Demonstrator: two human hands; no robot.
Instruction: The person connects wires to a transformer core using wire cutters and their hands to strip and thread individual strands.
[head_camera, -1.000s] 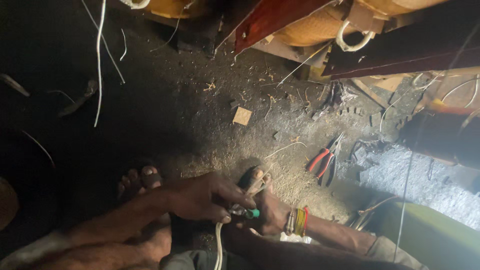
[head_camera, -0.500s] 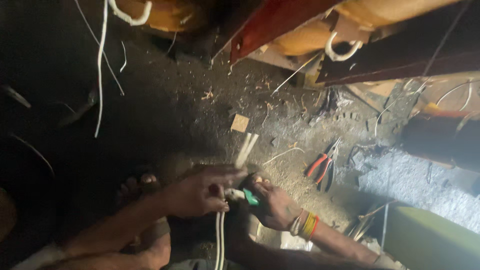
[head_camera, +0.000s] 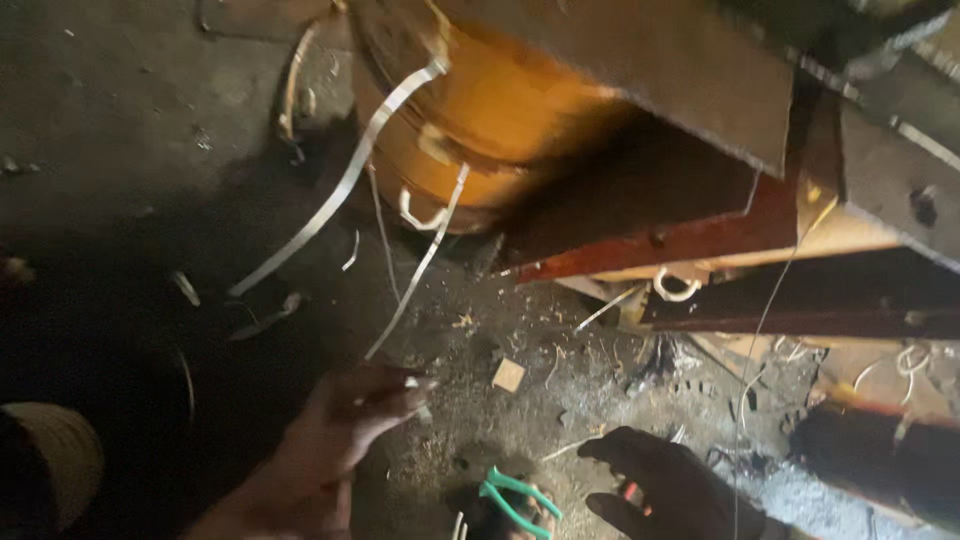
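Low, green-handled pliers (head_camera: 515, 497) lie between hands.

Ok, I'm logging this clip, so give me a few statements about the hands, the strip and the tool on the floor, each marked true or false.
1. The left hand pinches a pale flat strip. True.
2. The green-handled tool is in the right hand. False: it lies on the floor, beside that hand.
3. The strip runs up toward an orange drum. True.
4. The floor is covered by a blue cloth. False: it is dark, gritty ground with scraps.

pliers (head_camera: 515, 497) between hands | drum (head_camera: 500, 110) behind | offcut (head_camera: 508, 375) between
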